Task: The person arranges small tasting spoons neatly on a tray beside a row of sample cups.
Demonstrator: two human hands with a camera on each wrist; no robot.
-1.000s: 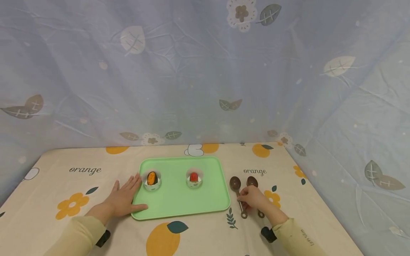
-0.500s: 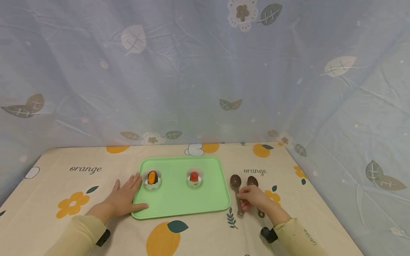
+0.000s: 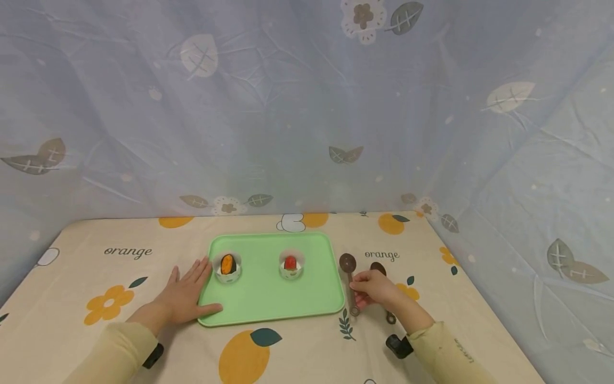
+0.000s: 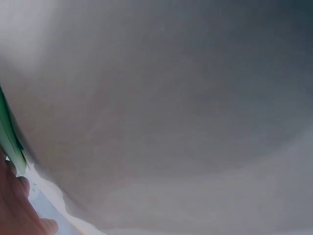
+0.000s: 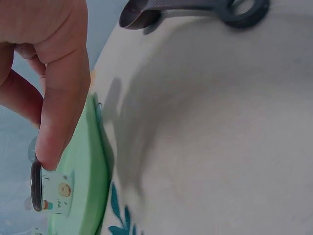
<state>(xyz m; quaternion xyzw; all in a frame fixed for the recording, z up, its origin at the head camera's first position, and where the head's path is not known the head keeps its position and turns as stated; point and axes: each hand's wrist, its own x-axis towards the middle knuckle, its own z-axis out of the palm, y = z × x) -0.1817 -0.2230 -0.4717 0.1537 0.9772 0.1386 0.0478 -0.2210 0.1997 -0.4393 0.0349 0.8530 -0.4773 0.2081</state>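
My right hand pinches the handle of a brown spoon just right of the green tray. In the right wrist view its dark handle end shows below the thumb and fingertips, off the cloth. A second brown spoon lies on the cloth, partly hidden under that hand. With fingers spread, my left hand rests at the tray's left edge, the thumb over its rim. Two small patterned cups stand on the tray: the left cup holds an orange-and-black piece, the right cup a red piece.
The table wears a beige cloth printed with oranges, flowers and lettering. Pale curtains hang behind it and along the right side. A black wrist camera sits below my right forearm.
My right hand has moved slightly left and away from me with the spoon, which has come up off the cloth nearer the tray. The left hand stays at the tray.
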